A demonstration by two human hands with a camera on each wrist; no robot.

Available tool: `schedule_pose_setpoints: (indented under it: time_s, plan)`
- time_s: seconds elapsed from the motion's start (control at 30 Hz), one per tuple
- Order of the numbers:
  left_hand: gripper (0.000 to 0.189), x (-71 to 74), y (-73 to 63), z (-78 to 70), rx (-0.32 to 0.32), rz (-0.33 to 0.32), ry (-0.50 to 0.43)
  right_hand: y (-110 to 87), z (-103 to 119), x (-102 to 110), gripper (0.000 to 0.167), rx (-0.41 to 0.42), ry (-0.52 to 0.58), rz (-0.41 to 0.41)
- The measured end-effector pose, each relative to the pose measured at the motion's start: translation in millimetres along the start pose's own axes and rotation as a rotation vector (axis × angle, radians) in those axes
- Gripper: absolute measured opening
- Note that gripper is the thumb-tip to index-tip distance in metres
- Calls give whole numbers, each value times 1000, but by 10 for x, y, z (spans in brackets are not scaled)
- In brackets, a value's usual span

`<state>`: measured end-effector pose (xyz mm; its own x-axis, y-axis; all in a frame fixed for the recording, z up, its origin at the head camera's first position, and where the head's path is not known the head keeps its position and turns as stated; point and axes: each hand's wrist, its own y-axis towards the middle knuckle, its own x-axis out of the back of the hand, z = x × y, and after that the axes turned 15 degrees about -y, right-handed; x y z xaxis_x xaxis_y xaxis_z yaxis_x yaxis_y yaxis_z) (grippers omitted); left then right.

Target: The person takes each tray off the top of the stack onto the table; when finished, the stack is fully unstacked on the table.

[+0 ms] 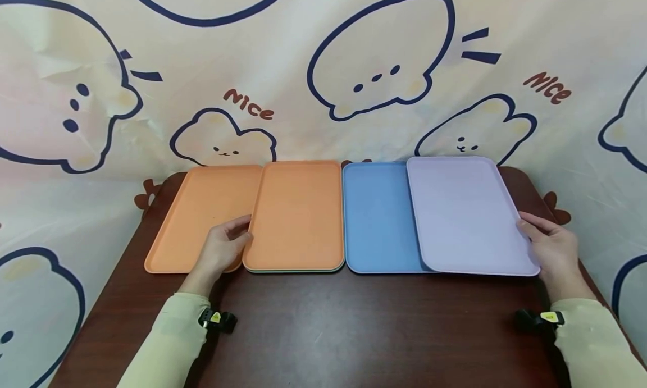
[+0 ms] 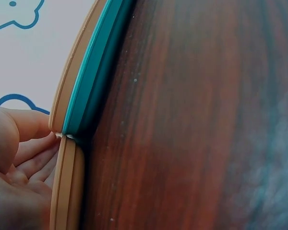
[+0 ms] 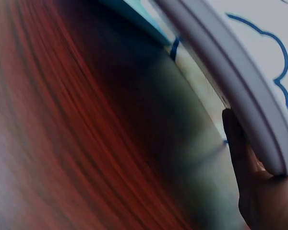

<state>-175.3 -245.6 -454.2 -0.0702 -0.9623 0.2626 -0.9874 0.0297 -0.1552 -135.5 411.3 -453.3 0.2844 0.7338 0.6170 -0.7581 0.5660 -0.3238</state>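
Trays in hand. The lavender tray (image 1: 465,214), right of centre in the frame, overlaps the blue tray (image 1: 376,219); my right hand (image 1: 556,253), at the frame's right, grasps its right side, with a finger showing beneath the rim in the right wrist view. My left hand (image 1: 222,247), left of centre, touches the left edge of the middle orange tray (image 1: 300,214), which lies on the green tray (image 2: 93,72); whether those fingers pinch or merely press I cannot tell. The left orange tray (image 1: 212,208) lies just beside it.

Handling: I judge each tray light and stiff — probably plastic — and not very fragile, though its smooth face may slip under my fingertips. The rounded rim offers the best hold: mid-side, thumb above, fingers below. Held by one side only, a tray would tend to tip; the close-set orange and green rims could lift together.
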Motion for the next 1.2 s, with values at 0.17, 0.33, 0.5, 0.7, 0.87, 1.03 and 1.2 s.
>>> schedule_pose_setpoints:
  time_s: [0.17, 0.33, 0.5, 0.7, 0.87, 1.03, 1.2]
  plan:
    - [51, 5, -6, -15, 0, 5, 3, 136, -74, 149, 56, -17, 12, 22]
    - [51, 3, -2, -4, -4, 9, 7, 231, -136, 281, 61, -1, -8, 31]
    - [51, 5, -6, -10, -3, 5, 10, 306, -182, 381, 68, -17, -43, 59]
    - [51, 3, 0, -8, -5, 7, 6, 402, -249, 432, 60, -32, -77, 30]
    - [51, 6, -4, -2, -10, 9, 14, 476, -247, 411, 62, -19, -197, -25]
    - [51, 16, 6, 6, -10, 3, 19, 482, -212, 414, 69, -8, -267, 20]
    - [50, 22, 21, 15, -7, 1, 21, 428, -174, 382, 70, 64, -360, 4]
